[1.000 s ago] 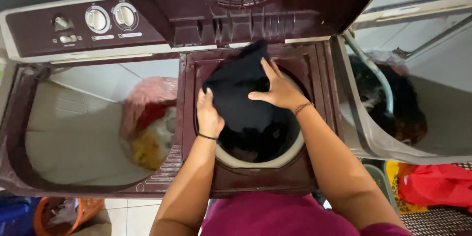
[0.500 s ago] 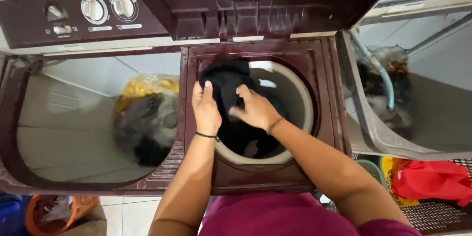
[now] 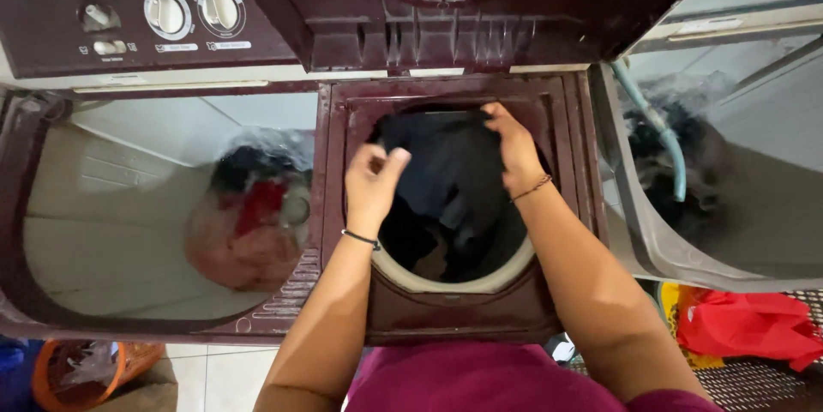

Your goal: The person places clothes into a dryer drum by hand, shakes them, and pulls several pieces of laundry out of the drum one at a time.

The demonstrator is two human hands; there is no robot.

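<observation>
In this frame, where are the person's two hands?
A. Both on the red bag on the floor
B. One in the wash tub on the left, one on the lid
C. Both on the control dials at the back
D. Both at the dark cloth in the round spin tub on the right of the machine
D: the left hand and right hand both grip the dark cloth over the round spin tub.

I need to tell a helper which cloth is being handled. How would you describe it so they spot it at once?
Find the maroon twin-tub washer, then its round spin drum on the right under the raised lid. The black garment lies across its mouth between both hands, dry-looking and plain, unlike the red and dark laundry swirling in the left tub.
</observation>
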